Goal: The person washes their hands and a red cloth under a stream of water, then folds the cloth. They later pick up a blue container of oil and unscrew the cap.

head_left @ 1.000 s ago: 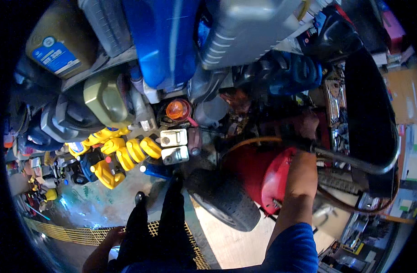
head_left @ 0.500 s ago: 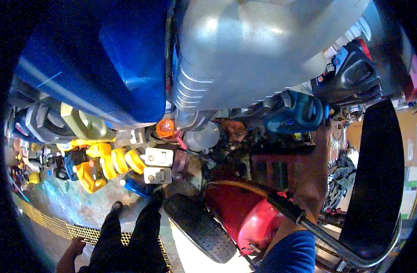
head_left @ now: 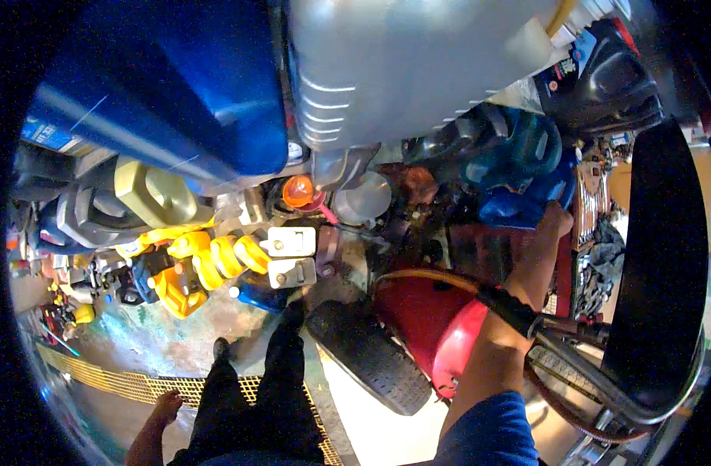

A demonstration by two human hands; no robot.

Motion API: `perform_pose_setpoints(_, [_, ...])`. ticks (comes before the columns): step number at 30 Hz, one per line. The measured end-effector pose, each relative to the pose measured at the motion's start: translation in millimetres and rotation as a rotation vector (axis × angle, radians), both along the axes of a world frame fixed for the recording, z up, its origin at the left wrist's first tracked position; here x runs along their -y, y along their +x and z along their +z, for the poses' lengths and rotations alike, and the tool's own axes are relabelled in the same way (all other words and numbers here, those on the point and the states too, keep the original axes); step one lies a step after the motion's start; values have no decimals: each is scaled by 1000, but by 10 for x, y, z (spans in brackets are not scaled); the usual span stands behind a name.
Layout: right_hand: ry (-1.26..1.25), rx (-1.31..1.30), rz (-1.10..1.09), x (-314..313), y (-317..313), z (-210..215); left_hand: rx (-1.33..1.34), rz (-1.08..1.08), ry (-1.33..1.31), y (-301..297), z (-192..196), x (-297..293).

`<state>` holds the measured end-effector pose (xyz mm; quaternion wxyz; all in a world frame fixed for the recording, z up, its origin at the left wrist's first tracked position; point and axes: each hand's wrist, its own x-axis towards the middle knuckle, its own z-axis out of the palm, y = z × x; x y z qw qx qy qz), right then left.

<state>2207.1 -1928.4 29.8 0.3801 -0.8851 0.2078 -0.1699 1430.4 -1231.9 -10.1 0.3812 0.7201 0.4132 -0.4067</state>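
**Left hand (head_left: 168, 405) hanging at lower left; right hand (head_left: 557, 220) at the blue jug (head_left: 518, 208), right of centre**

Lower left: left hand hangs near the yellow grating (head_left: 107, 379). Nothing seen in it; too small to tell whether fingers are apart or curled. Probably idle, the reach being one-armed.

Left of centre: yellow jugs (head_left: 208, 272) stand in a tight row beside two pale cans (head_left: 291, 242), probably grouped by kind to save floor. Above the cans, an orange funnel (head_left: 298, 190) sits mouth up, perhaps so that drips stay contained.

Centre to lower right: tire (head_left: 371, 365) just beside a red tank (head_left: 464, 334). These stand between body and shelf, which likely explains the long reach. The right forearm crosses over the tank and passes beneath a black grip (head_left: 511, 307).

Right of centre: blue jug lies below a teal jug (head_left: 511, 147). Right hand meets its lower right edge, apparently touching; jug extends up and left from the hand. Fingers hidden; cannot tell whether they are clamped on it.
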Motion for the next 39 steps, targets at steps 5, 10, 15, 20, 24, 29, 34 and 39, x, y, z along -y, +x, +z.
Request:
perform_pose_setpoints(5, [112, 44, -52, -228, -884, -112, -21, 5, -62, -262, -206, -150])
perform_pose_setpoints(10, [-109, -280, 61, -567, -1895, -89, 364, -516, -24, -579, -445, -284])
perform_pose_setpoints(15, [586, 190, -327, -1610, -3279, -53, 8, 110, -222, -337, -321, -212])
perform_pose_setpoints(20, [687, 112, -447, -2586, -4440, 303, 382, -392, -153, -212, -167, -125])
perform_pose_setpoints(24, [530, -33, -276, -3295, -5511, 410, 559, -433, -228, -223, -325, 164])
perform_pose_setpoints(29, [564, -224, 86, -3809, -6746, -150, 708, -413, -318, -302, -244, 467])
perform_pose_setpoints(34, [724, -408, 308, -4080, -7720, -1574, 686, -262, -335, -518, -622, 440])
perform_pose_setpoints(39, [530, -604, 423, -5016, -8257, -2589, 792, -295, -54, -943, -1604, 196])
